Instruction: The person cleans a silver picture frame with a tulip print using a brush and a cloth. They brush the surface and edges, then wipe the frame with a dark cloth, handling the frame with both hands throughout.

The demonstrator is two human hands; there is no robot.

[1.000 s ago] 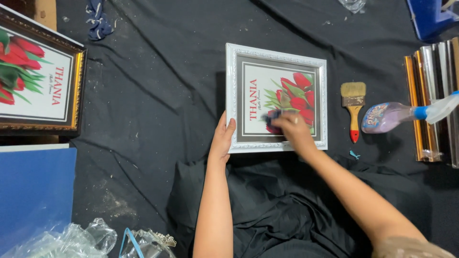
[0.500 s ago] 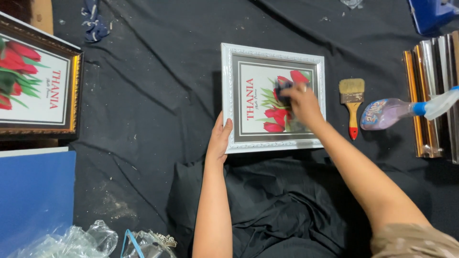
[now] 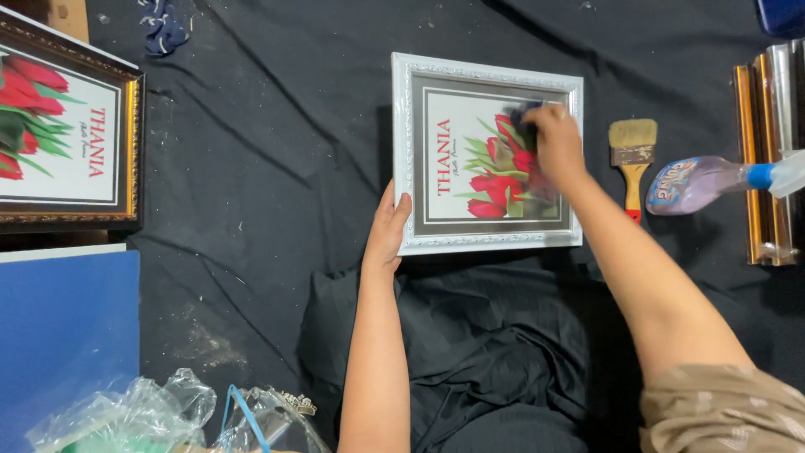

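Hands on flat, upright-rectangle white frame

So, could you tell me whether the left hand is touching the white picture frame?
Touching: the head view shows the left hand gripping the white picture frame at its lower left corner.

A wrinkled black cloth covers the whole work surface, dusted with pale specks — even light, no hard shadows. A blue board lies at the lower left, crumpled clear plastic beside it.

I see the picture frame on the cloth; paintbrush, then spray bottle, lie to its right.
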